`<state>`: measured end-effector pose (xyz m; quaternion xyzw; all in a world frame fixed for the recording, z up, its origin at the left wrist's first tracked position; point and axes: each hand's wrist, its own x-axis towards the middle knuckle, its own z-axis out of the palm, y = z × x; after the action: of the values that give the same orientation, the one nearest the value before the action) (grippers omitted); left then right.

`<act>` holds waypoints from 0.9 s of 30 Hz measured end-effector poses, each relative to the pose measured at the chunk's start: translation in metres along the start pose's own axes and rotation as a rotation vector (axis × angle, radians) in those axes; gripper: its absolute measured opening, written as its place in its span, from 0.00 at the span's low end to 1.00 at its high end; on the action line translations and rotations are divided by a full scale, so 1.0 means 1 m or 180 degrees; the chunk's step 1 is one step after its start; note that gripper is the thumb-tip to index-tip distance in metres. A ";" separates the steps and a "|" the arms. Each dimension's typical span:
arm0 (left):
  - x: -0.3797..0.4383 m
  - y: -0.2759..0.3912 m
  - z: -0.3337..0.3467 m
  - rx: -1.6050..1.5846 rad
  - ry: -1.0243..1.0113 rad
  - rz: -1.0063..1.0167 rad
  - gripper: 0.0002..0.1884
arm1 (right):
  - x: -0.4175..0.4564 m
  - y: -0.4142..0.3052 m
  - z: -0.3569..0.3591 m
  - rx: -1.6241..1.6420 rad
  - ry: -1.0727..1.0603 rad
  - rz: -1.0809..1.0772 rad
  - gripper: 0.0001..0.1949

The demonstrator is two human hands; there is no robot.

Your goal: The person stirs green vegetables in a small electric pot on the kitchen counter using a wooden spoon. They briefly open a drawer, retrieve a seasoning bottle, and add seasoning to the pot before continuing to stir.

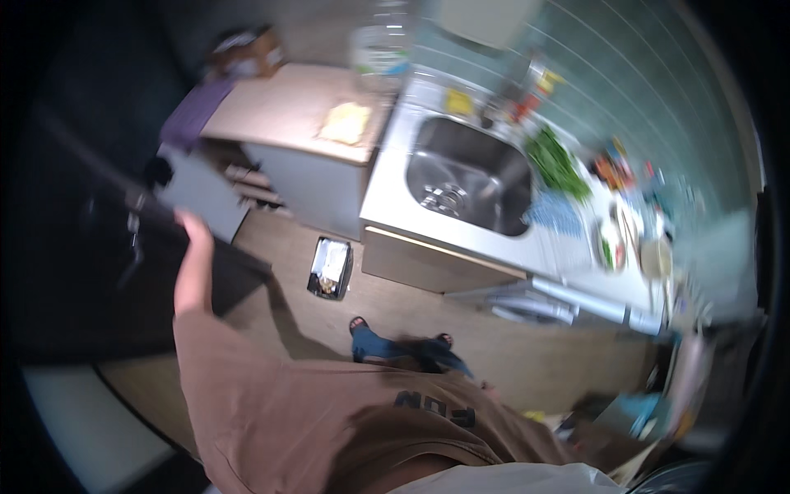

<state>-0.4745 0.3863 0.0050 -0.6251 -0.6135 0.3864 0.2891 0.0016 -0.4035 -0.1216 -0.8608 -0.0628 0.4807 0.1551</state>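
My left hand (192,225) is at the edge of a large dark door or panel (92,247), seemingly of a refrigerator; the fingers are partly hidden behind that edge, so their grip does not show. Of my right arm, only a small bit of skin appears low beside the brown shirt (489,390), blurred, with nothing seen in it. Before me stands a white counter (386,204) with a steel sink (475,173). Green leafy vegetables (555,162) lie at the sink's right, above a blue cloth or mat (555,213).
A black tray (330,268) with contents sits on the floor by a wooden-topped cabinet (278,105), which bears a large plastic bottle (381,55) and a purple cloth (196,114). A plate of food (611,244) rests on the right counter. Bags and boxes (617,426) stand at lower right.
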 end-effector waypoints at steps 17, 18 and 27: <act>-0.725 0.355 -0.428 -0.2955 -0.0019 0.7572 0.09 | 0.068 0.130 -0.102 0.2116 0.1934 -0.0609 0.12; -0.737 0.359 -0.443 -0.2734 -0.0024 0.7398 0.09 | 0.067 0.139 -0.127 0.2610 0.1823 -0.0555 0.12; -0.806 0.472 -0.529 -0.3097 -0.3030 0.6325 0.09 | -0.001 0.167 -0.321 0.4738 0.2004 -0.1005 0.13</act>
<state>0.2666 -0.3903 -0.0032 -0.6630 0.0092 0.3604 -0.6561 0.2660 -0.6275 -0.0177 -0.6082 0.1985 0.1052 0.7613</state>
